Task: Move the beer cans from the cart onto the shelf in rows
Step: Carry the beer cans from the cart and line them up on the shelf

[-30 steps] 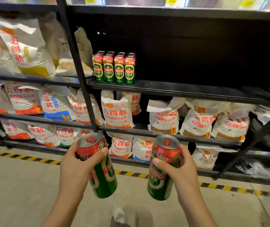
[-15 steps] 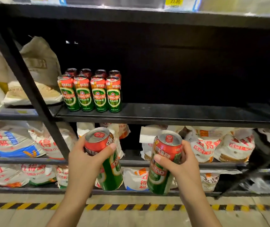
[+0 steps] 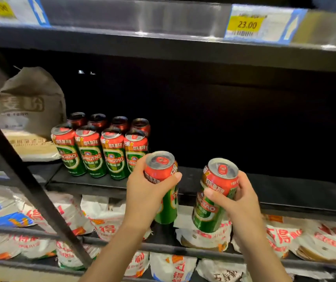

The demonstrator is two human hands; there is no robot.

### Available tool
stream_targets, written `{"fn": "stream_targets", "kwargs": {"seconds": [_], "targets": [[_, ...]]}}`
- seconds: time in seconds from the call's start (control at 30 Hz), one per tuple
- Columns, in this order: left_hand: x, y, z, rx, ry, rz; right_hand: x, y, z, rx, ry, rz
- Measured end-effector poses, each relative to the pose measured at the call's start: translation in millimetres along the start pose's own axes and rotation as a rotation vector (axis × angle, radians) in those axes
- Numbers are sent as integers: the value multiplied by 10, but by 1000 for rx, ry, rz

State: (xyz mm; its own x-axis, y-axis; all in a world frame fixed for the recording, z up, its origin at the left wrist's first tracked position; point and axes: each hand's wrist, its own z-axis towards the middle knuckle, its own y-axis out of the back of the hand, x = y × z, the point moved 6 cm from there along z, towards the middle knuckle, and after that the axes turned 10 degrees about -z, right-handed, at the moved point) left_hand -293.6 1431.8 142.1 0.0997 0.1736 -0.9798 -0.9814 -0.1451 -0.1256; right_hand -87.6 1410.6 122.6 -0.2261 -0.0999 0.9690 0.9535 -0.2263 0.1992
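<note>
Each hand carries one beer can in front of the shelf, and neither can is set down yet. The left hand wraps its fingers and thumb round the left can at its red upper band; the can stands close to upright, its top just at the level of the shelf's front edge and its green lower half hanging below that edge. The right hand grips the right can the same way, thumb across the label, with the long axis tipped so the lid leans away to the right and the base points down and left, over the flour bags on the tier beneath.

On the shelf, towards its left end, stand the shelved cans in two rows of four, one row at the front edge and one behind it, all upright and touching their neighbours. The bare stretch of shelf begins directly right of the fourth front can.

That open spot lies up and forward from the left can, just beside it, so the left hand looks the nearer one to extend the front row. Both cans would need lifting clear of the shelf lip first, and the right can also straightening to vertical. The cart is not in view.
</note>
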Motion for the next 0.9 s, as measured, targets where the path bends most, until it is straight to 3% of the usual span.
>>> {"fn": "stream_targets", "kwargs": {"seconds": [0.43,0.9], "targets": [[470,-434,1078,-50,-26,105,-360,-252,1412,122,-8,17],[665,-499,1374,-85,-37,173,-551,-403,1670,183,19,57]]}}
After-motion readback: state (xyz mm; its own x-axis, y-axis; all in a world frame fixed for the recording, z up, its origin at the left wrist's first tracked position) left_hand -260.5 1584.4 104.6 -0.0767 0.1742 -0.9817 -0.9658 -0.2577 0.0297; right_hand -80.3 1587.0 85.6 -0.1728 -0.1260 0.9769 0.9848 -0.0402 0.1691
